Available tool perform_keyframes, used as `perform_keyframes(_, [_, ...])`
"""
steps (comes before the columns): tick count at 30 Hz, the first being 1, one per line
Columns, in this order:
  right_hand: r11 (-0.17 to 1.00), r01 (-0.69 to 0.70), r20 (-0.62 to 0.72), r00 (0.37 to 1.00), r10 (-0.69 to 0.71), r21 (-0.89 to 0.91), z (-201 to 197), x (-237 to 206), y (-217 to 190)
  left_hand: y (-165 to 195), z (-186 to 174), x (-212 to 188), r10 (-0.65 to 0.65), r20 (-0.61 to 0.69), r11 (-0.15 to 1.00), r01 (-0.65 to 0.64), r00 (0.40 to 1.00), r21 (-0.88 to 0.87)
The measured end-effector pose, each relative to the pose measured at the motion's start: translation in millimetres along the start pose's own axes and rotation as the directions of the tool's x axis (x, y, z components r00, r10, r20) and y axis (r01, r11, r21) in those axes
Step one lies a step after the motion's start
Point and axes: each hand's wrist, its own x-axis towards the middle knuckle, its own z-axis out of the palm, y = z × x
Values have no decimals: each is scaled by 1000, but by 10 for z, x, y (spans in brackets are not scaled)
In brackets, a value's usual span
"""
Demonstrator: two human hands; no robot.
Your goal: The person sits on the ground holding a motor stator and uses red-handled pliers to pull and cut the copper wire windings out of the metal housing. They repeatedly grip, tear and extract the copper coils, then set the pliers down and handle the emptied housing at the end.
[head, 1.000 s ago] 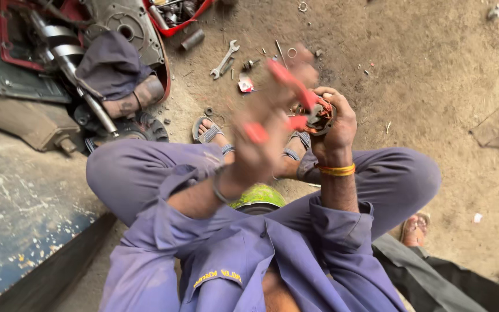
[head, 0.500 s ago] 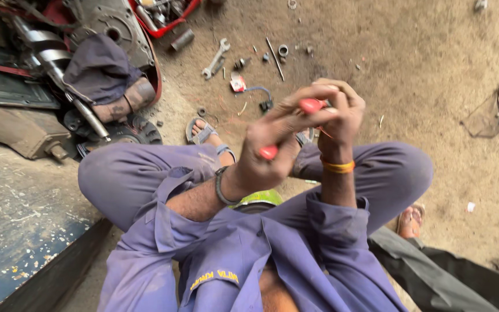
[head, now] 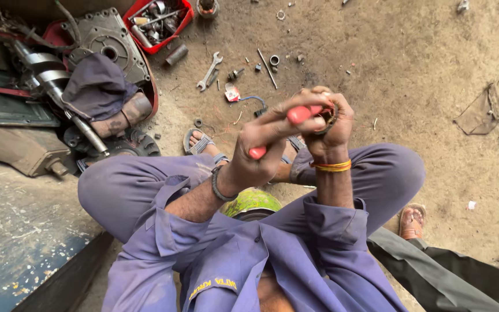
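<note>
My left hand, with a dark band on its wrist, is closed around the red handles of a pair of pliers. The handles lie close together. My right hand, with an orange bangle on the wrist, grips a small round metal part. The pliers' jaws reach into that part and are hidden by my fingers. Both hands are pressed together above my knees, over the dirt floor. I sit in purple coveralls.
A spanner, a rod, nuts and small bits lie on the dirt ahead. A red tray of tools and engine parts under a dark cloth are at the upper left. A green-yellow round object sits between my legs. Another person's sandalled foot is at right.
The pliers' red handles, spread wide a second ago, are now squeezed together. My hands have drawn closer to each other and moved slightly lower in view.
</note>
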Motion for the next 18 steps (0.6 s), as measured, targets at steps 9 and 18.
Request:
perform_keyframes(9, [931,-309,220,911,348,-193,-72,-100,-48,66,-424,147,-68,110,960,95,992,-263])
perform_keyframes(18, [972,157,124,983,-136,-177,-22,-55,213,-179,135,-44,-219,-449,932,50,866,-360])
